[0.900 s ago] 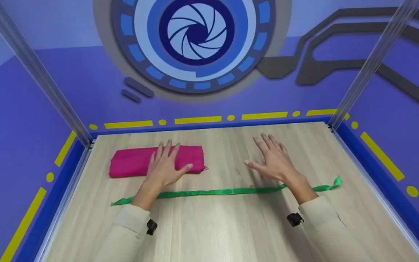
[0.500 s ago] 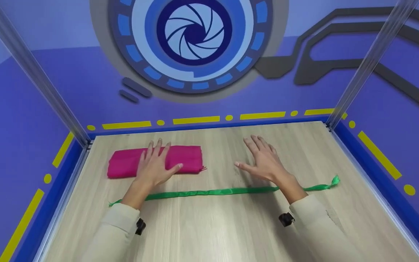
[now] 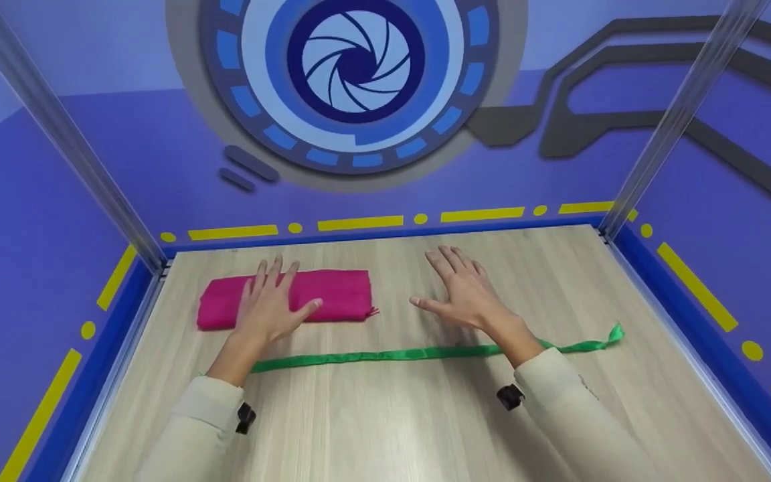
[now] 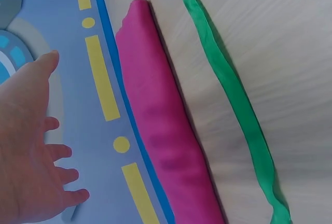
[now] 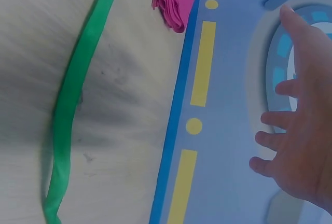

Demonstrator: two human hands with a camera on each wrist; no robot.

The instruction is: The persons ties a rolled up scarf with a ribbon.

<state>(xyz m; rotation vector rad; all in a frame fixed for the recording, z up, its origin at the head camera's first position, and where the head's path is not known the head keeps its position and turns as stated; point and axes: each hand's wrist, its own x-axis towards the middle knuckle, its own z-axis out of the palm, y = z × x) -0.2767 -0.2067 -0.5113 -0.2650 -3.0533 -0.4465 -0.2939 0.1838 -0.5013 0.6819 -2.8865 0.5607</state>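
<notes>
A folded magenta cloth (image 3: 332, 294) lies on the left half of the table, layered at its right end with a few loose threads. In front of it a green ribbon (image 3: 372, 356) stretches across the table, its right tip twisted upward. My left hand (image 3: 270, 309), fingers spread, overlaps the cloth in the head view; the left wrist view shows the hand (image 4: 26, 146) raised apart from the cloth (image 4: 161, 115). To the right of the cloth, my right hand (image 3: 469, 294) hovers over the table with fingers extended and holds nothing. Its wrist crosses above the ribbon.
The wooden table (image 3: 372, 428) is bounded by a blue back wall (image 3: 124, 161) and side walls with yellow markings. Metal posts (image 3: 687, 114) stand at the far corners. A dark device (image 3: 510, 397) is worn on each wrist.
Both hands have shifted left in the head view, the right one more, with fingers still spread. The cloth and ribbon stay in place on the table; the camera view has moved slightly.
</notes>
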